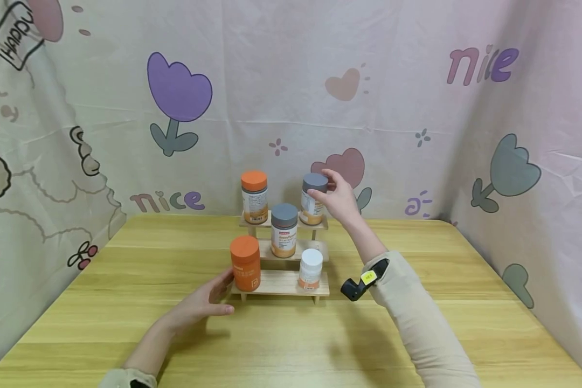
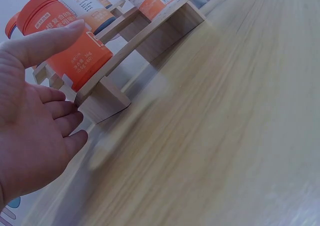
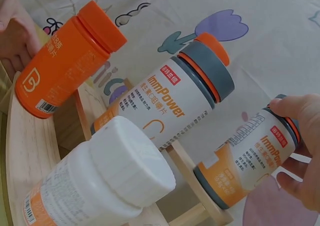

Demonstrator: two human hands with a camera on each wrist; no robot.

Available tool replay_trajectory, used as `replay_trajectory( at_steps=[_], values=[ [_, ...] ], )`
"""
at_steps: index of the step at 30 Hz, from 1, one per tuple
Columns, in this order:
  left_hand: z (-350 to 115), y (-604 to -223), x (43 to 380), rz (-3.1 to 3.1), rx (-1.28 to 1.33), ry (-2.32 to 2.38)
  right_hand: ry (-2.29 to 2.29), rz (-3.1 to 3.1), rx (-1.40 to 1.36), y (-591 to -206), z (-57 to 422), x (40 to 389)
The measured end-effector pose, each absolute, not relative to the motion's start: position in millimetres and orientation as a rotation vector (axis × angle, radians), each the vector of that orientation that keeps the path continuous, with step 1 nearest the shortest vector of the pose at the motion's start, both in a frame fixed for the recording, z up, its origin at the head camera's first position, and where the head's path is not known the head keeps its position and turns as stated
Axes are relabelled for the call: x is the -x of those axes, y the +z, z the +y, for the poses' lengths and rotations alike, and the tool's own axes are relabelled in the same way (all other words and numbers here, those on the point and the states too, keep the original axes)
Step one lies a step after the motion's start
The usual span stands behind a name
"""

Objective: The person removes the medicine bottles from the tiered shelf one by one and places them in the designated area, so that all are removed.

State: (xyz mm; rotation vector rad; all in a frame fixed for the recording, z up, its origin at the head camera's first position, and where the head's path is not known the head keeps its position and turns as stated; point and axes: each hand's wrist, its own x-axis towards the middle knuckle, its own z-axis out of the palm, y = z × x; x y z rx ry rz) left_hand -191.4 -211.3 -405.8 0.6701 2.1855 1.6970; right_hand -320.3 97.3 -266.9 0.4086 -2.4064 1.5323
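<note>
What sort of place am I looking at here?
Probably a small tabletop corner set up for recording or display: patterned cloth hangs around a wood-grain table, and a tiered wooden stand holds five capped bottles.

Upright on the wooden stand (image 1: 280, 283), the grey-capped bottle (image 1: 311, 210) seemingly rests top-right, the orange bottle (image 1: 246, 269) bottom-left.

Your right hand (image 1: 340, 198) is gripping a jar (image 1: 311, 209) on the top tier (image 1: 303, 227), with a second jar (image 1: 255, 202) standing left of that grip. Lower and before the grip, a third jar (image 1: 284, 240) is sitting leftward on the middle tier (image 1: 265, 250), while a bottle (image 1: 310, 269) is standing on the bottom tier (image 1: 278, 283). Farther left there, a fourth jar (image 1: 246, 264) is resting beside your left hand (image 1: 199, 307).
</note>
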Motion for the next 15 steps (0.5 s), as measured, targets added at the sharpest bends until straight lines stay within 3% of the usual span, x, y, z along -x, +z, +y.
replay_trajectory(
  at_steps=[15],
  values=[
    [-211.6, -406.0, 192.1, 2.167, -0.681, 1.71, 1.551, -2.335, -0.471, -262.9, 120.1, 315.5]
  ],
)
